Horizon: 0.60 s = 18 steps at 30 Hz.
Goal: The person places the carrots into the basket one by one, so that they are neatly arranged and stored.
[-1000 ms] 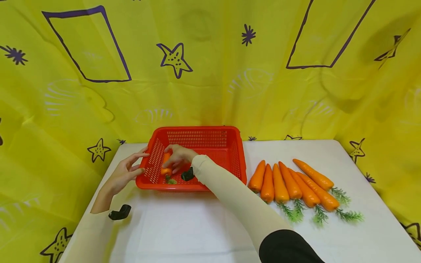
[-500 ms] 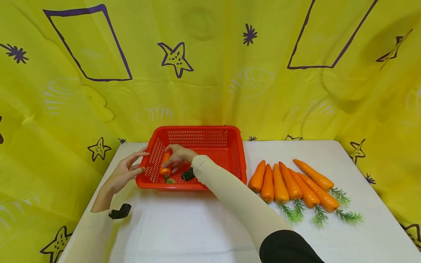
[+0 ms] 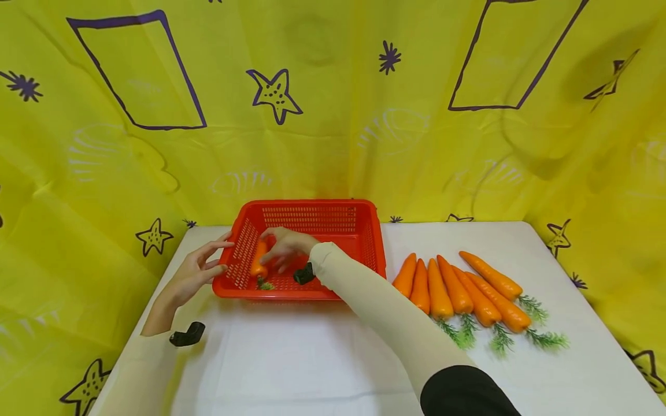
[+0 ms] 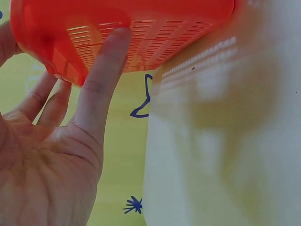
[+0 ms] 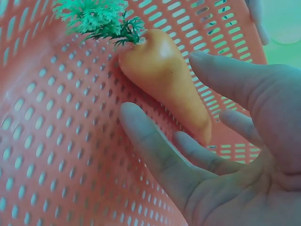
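Observation:
A red perforated plastic basket [image 3: 340, 245] stands on the white-covered table, against the yellow curtain. In it, along the left wall, lies an orange carrot [image 3: 258, 263] with green leaves, stem end toward the front. My right hand [image 3: 288, 248] is inside the basket just right of that carrot. The right wrist view shows the thumb and fingers spread on either side of the carrot [image 5: 164, 70], with a gap around it. My left hand [image 3: 189, 274] touches the basket's left side from outside. In the left wrist view its extended thumb [image 4: 106, 70] lies against the slotted wall.
Several orange carrots [image 3: 439, 294] with green tops lie fanned on the table, right of the basket. My right forearm crosses over the basket's front rim. A yellow curtain [image 3: 322, 156] with drawn stars closes off the back and sides of the table [image 3: 281, 358].
My right hand has let go of the carrot and shifted slightly right, its fingers opening. The carrot rests by the basket's left wall. My left hand stays at the basket's side.

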Each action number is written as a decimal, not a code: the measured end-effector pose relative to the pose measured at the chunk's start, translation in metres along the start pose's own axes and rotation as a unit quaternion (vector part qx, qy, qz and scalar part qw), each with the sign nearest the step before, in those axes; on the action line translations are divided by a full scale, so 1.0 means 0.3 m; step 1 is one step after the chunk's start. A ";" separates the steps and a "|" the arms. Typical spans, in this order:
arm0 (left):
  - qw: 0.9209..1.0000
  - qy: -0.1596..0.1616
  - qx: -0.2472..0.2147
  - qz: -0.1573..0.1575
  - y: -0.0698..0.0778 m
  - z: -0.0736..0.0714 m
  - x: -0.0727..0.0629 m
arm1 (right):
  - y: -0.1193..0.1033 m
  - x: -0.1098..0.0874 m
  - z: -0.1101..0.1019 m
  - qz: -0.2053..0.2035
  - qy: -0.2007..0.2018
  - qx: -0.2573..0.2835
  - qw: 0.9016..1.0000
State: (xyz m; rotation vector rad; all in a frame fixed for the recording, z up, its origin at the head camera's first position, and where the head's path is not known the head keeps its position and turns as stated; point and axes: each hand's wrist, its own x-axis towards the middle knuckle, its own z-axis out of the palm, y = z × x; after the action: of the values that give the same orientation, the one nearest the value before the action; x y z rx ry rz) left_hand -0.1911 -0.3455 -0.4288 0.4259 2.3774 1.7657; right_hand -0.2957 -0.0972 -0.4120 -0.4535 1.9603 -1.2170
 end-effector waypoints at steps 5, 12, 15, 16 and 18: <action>1.000 0.001 0.000 -0.001 0.002 0.001 -0.003 | -0.007 -0.036 -0.020 -0.002 -0.002 -0.021 1.000; 1.000 -0.002 0.002 -0.003 0.005 0.002 -0.003 | -0.009 -0.085 -0.051 -0.019 -0.012 -0.057 0.998; 1.000 0.001 0.011 -0.003 0.004 0.003 -0.004 | -0.003 -0.098 -0.067 -0.022 -0.016 -0.062 0.998; 1.000 0.002 0.014 -0.002 0.004 0.002 -0.004 | -0.002 -0.104 -0.074 -0.024 -0.019 -0.065 0.997; 1.000 0.004 0.016 0.001 0.005 0.001 -0.004 | -0.001 -0.118 -0.088 -0.031 -0.024 -0.078 0.996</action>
State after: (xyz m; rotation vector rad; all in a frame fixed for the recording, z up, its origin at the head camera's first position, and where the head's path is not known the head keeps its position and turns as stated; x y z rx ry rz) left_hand -0.1898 -0.3451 -0.4275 0.4270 2.4146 1.7368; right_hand -0.2932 -0.0588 -0.3903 -0.6212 2.0212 -1.0840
